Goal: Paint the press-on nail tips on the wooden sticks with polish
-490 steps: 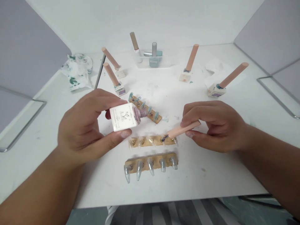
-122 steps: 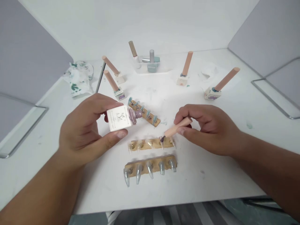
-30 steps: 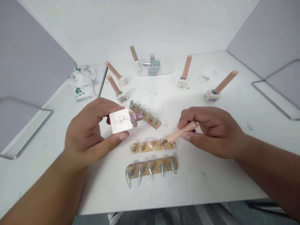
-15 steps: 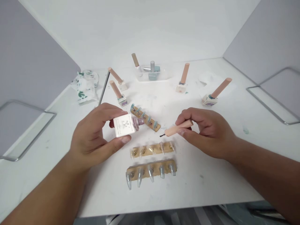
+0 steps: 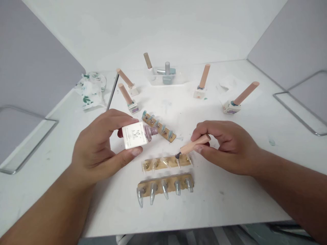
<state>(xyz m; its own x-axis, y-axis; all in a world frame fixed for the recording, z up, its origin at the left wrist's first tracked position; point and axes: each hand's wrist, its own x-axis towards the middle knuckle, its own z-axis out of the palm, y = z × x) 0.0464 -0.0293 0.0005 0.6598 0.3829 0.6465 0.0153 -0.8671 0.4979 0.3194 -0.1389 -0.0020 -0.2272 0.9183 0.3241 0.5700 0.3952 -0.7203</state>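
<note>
Right hand (image 5: 224, 148) pinches the polish brush (image 5: 195, 144) onto a clear tip on the middle nail strip (image 5: 159, 164), left hand (image 5: 102, 149) grips the tilted open bottle (image 5: 134, 135) nearby, so I'd use light short strokes.

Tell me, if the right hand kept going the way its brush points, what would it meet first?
The right hand aims its brush down and to the left at a clear nail tip on the middle wooden strip. The bristles look on it or just above; depth is unclear.
</note>
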